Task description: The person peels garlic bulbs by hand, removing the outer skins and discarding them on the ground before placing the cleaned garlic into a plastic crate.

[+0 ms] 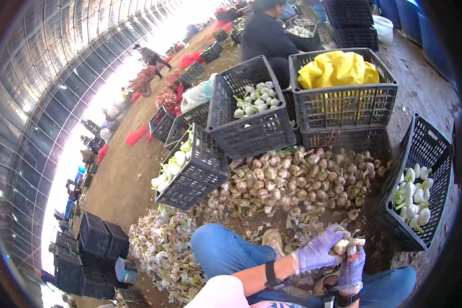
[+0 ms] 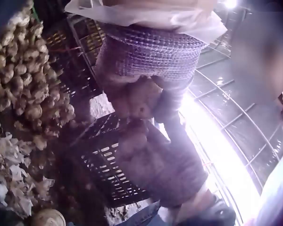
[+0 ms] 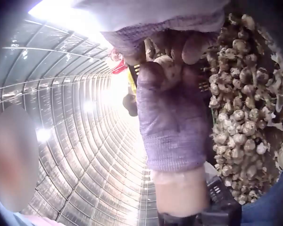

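Note:
Both hands wear purple knit gloves and meet over one garlic bulb (image 1: 340,248), whose pale stem points right in the head view. My left hand (image 1: 318,250) grips the bulb with curled fingers. My right hand (image 1: 352,269) comes from below, its fingertips pinching the bulb close to the stem. In the left wrist view the bulb (image 2: 144,99) shows between the left fingers above and the dim right hand (image 2: 165,165) below. The right wrist view shows part of the bulb (image 3: 169,70) between the fingertips of the two hands.
Before the knees lies a heap of unpeeled garlic (image 1: 292,177), with peelings (image 1: 164,251) to its left. Black crates of cleaned white bulbs stand left (image 1: 197,177), behind (image 1: 251,136) and right (image 1: 421,154). A yellow cloth (image 1: 339,72) fills another crate. A person (image 1: 264,38) sits beyond.

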The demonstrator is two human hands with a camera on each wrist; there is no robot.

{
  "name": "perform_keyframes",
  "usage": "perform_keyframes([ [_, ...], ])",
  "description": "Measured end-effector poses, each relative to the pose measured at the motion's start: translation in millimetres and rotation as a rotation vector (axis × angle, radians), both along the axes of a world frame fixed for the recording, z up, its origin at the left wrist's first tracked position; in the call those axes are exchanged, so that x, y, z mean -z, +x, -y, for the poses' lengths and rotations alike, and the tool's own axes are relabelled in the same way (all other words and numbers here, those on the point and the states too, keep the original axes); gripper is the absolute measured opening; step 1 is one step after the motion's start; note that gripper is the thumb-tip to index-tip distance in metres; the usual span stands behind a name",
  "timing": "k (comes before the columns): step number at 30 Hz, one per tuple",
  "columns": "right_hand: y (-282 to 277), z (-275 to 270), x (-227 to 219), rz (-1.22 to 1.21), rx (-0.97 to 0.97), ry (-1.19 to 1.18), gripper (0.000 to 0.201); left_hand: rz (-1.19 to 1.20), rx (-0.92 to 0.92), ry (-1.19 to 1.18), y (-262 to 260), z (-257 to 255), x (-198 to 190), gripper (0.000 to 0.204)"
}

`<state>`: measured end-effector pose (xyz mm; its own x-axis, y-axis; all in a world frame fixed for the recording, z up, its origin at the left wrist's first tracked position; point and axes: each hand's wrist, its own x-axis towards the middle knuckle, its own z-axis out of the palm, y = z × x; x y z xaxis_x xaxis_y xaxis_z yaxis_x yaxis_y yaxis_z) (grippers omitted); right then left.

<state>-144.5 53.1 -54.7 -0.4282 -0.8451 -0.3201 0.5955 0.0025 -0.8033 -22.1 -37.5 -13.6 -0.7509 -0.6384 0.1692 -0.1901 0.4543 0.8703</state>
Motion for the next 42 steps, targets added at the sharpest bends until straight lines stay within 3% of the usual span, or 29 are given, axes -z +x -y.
perform_keyframes([
  [5,11,-13,-22,-0.011,-0.019,0.005,0.026,0.028,0.019,0.073,21,-16,-20,0.063],
  [9,15,-15,-36,-0.059,-0.058,0.032,0.017,0.007,0.016,0.059,33,-22,-13,0.064],
  [11,11,-20,-37,-0.093,-0.082,0.020,0.017,-0.123,0.042,0.426,35,-27,-16,0.067],
  [12,9,-23,-38,-0.115,-0.118,0.014,0.018,-0.261,0.084,0.826,35,-29,-16,0.071],
  [15,11,-21,-59,-0.099,-0.135,-0.018,0.020,-0.364,0.061,0.977,33,-31,-5,0.074],
  [17,10,-24,-47,-0.128,-0.122,-0.058,0.027,-0.332,0.068,0.919,30,-36,-2,0.076],
  [20,9,-26,-55,-0.124,-0.135,0.009,0.035,-0.238,0.049,0.651,27,-41,0,0.076],
  [24,1,-29,-47,-0.122,-0.199,0.003,0.026,-0.314,0.028,0.822,27,-46,-13,0.074],
  [28,-3,-29,-57,-0.131,-0.234,0.019,0.018,-0.337,-0.024,0.821,24,-46,-2,0.068],
  [30,-6,-30,-60,-0.359,-0.291,0.043,0.012,-0.367,-0.067,0.923,24,-48,8,0.059],
  [32,-8,-27,-57,-0.420,-0.268,-0.095,0.010,-0.397,-0.155,0.975,23,-49,4,0.053],
  [33,-13,-26,-62,-0.656,-0.353,-0.147,0.010,-0.284,-0.119,1.193,30,-40,3,0.050],
  [34,-12,-25,-68,-0.899,-0.323,-0.117,0.010,-0.271,-0.252,1.286,27,-37,13,0.050],
  [35,-14,-24,-77,-0.936,-0.315,-0.202,0.011,-0.199,-0.186,1.637,33,-29,6,0.048],
  [36,-19,-25,-56,-0.994,-0.337,-0.215,0.014,-0.178,-0.271,1.587,25,-23,12,0.050],
  [37,-13,-30,-64,-0.555,-0.334,-0.054,0.021,-0.211,-0.222,1.531,27,-26,14,0.050],
  [38,-12,-27,-62,-0.382,-0.325,0.009,0.026,-0.189,-0.084,1.345,32,-18,35,0.054],
  [39,-4,-32,-53,-0.205,-0.145,-0.053,0.026,-0.183,-0.233,1.288,24,-27,13,0.059],
  [41,-13,-32,-42,-0.245,-0.277,0.080,0.034,-0.076,-0.299,0.664,18,-40,-4,0.064],
  [42,-14,-33,-41,-0.242,-0.272,0.086,0.034,-0.096,-0.373,0.708,8,-48,-2,0.061],
])
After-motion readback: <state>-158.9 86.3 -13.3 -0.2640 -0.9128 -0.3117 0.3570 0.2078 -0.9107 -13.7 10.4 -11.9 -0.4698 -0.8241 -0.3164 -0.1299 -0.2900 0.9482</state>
